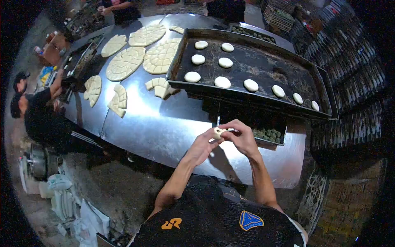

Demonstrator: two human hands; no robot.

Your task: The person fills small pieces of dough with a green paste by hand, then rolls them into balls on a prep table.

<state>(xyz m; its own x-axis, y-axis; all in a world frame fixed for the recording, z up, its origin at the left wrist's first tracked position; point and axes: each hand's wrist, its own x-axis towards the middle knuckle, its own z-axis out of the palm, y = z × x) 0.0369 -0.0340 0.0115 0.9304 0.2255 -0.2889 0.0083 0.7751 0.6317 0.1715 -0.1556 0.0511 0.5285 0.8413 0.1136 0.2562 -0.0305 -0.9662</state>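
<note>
Right now both bare hands meet above the near edge of the metal table (177, 140), holding one small dough piece (219, 132) between them. The left hand (200, 147) is half-curled, its fingertips against the piece; the right hand (240, 138) is more closed, thumb and fingers pinching the other side. A dark spot shows in the dough, perhaps a hole or some filling, too small to be sure.

Just beyond the hands, a big black tray (263, 66) lies towards the table's far right corner. Six white dough rounds (222, 82) line its near edge, and four more sit in pairs towards its far left corner. Near the tray's near edge, beside the right hand, a smaller tray (284, 138) carries green lumps (267, 134).

Towards the table's far left corner lie flat dough sheets (126, 64) scored into pieces, with partial ones nearer the left edge. At that left edge, another person in black (45, 119) reaches out an arm.
</note>
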